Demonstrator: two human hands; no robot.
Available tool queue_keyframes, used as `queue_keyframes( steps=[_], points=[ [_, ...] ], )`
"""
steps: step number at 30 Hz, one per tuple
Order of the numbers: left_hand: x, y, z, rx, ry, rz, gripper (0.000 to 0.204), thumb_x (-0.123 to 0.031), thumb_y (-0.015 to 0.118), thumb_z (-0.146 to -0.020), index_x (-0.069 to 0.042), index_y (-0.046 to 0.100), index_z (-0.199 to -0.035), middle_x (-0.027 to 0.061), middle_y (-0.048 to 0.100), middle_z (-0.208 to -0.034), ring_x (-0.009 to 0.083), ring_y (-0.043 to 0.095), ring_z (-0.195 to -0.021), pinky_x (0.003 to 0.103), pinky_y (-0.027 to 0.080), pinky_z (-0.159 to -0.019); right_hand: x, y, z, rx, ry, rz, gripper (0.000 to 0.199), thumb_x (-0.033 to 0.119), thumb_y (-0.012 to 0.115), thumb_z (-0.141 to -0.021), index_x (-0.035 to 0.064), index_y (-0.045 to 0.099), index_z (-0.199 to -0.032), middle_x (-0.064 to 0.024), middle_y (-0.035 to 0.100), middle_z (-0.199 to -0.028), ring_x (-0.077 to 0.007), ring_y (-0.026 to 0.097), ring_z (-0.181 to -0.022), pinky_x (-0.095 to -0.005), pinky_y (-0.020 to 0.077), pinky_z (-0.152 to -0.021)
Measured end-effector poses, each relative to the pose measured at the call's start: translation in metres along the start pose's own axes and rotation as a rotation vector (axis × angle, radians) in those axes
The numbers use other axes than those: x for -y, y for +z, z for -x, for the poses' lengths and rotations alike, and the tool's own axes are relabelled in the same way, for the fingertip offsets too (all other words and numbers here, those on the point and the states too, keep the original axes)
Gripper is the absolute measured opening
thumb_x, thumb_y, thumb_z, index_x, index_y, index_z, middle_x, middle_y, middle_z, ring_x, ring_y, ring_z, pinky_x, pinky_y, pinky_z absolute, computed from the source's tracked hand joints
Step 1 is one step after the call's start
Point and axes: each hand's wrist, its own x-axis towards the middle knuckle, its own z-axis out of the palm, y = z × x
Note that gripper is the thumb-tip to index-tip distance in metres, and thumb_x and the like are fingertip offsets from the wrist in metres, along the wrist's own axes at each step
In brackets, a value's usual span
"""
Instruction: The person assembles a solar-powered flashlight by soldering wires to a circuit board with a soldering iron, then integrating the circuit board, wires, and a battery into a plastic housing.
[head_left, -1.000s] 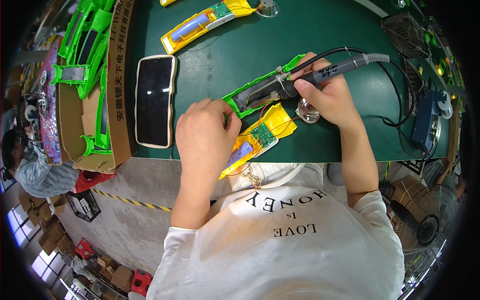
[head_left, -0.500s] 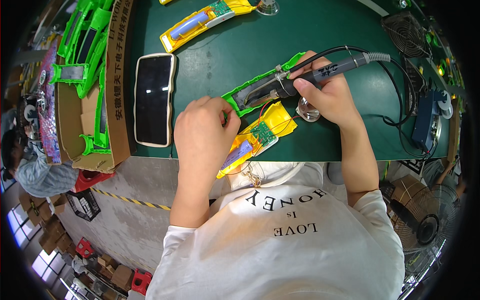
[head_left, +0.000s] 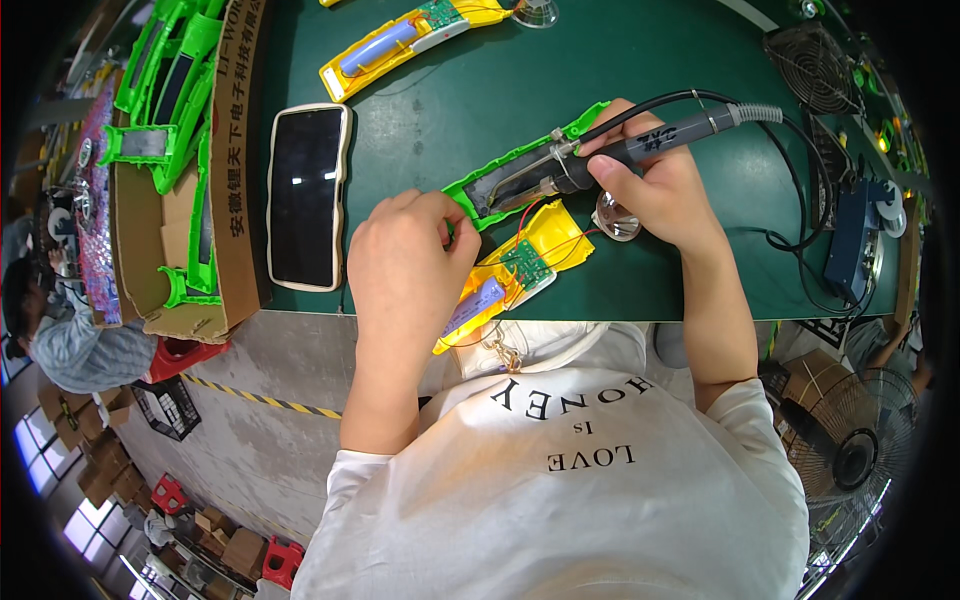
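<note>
My right hand point(head_left: 655, 190) grips a black soldering iron point(head_left: 640, 145) whose metal tip rests over a green plastic housing point(head_left: 500, 180) lying on the dark green bench. My left hand point(head_left: 405, 265) pinches the near end of that green housing with its fingertips. Just below the housing lies an open yellow case point(head_left: 520, 265) holding a small green circuit board, thin wires and a purple cylindrical cell point(head_left: 475, 305); it hangs partly over the bench edge.
A phone point(head_left: 305, 195) with a dark screen lies left of my hands. A cardboard box point(head_left: 225, 200) of green housings stands at the far left. A second open yellow case point(head_left: 400, 45) lies at the back. A small fan point(head_left: 810, 65) and a blue box point(head_left: 850, 240) sit at the right.
My left hand has shifted slightly; the soldering iron stays over the green housing. Otherwise nothing visible has moved.
</note>
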Motion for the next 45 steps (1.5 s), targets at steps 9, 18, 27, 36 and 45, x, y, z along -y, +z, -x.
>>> queue_keyframes(
  steps=[9, 18, 27, 36, 45],
  points=[
    [-0.001, 0.000, 0.000, 0.004, -0.006, -0.005, 0.006, -0.009, 0.063, -0.065, -0.005, 0.060, -0.063, 0.0065, 0.053, -0.060, 0.0231, 0.053, -0.061, 0.035, 0.041, -0.055, -0.006, -0.002, 0.001, -0.089, -0.009, -0.128, 0.017, 0.012, 0.060, -0.076, -0.0008, 0.056, -0.087, -0.0033, 0.053, -0.082, -0.0094, 0.050, -0.078, -0.0234, 0.0401, -0.071],
    [-0.001, 0.000, 0.000, 0.017, -0.010, -0.006, 0.006, -0.010, 0.063, -0.066, -0.005, 0.060, -0.064, 0.0068, 0.053, -0.061, 0.0233, 0.053, -0.061, 0.035, 0.041, -0.056, -0.009, -0.006, 0.002, -0.115, 0.003, -0.171, 0.016, 0.011, 0.060, -0.077, -0.0003, 0.056, -0.087, -0.0020, 0.053, -0.081, -0.0079, 0.048, -0.075, -0.0219, 0.0392, -0.066],
    [-0.001, -0.002, 0.006, -0.016, -0.009, 0.022, 0.006, -0.010, 0.062, -0.069, -0.005, 0.060, -0.071, 0.0067, 0.053, -0.063, 0.0237, 0.053, -0.062, 0.035, 0.041, -0.058, -0.015, -0.015, -0.007, -0.420, -0.015, -0.453, 0.011, 0.012, 0.051, -0.086, 0.0015, 0.052, -0.090, 0.0017, 0.045, -0.062, -0.0039, 0.036, -0.052, -0.0191, 0.0355, -0.056],
    [-0.015, -0.015, 0.020, -0.150, 0.183, 0.134, 0.015, -0.003, 0.064, -0.069, -0.001, 0.057, -0.083, 0.0098, 0.057, -0.079, 0.0235, 0.054, -0.072, 0.031, 0.043, -0.064, -0.021, -0.001, -0.009, -0.403, 0.041, -0.620, 0.012, 0.017, 0.050, -0.087, 0.0046, 0.051, -0.088, 0.0036, 0.041, -0.056, -0.0038, 0.035, -0.050, -0.0224, 0.0422, -0.061],
    [-0.024, 0.007, 0.013, -0.133, 0.238, 0.108, 0.015, -0.007, 0.068, -0.067, -0.002, 0.060, -0.078, 0.0080, 0.061, -0.076, 0.0247, 0.055, -0.071, 0.033, 0.044, -0.065, -0.025, 0.006, -0.002, -0.314, 0.107, -0.652, 0.012, 0.012, 0.051, -0.087, 0.0010, 0.050, -0.090, 0.0006, 0.047, -0.071, -0.0038, 0.037, -0.053, -0.0174, 0.0282, -0.046]
  ],
)
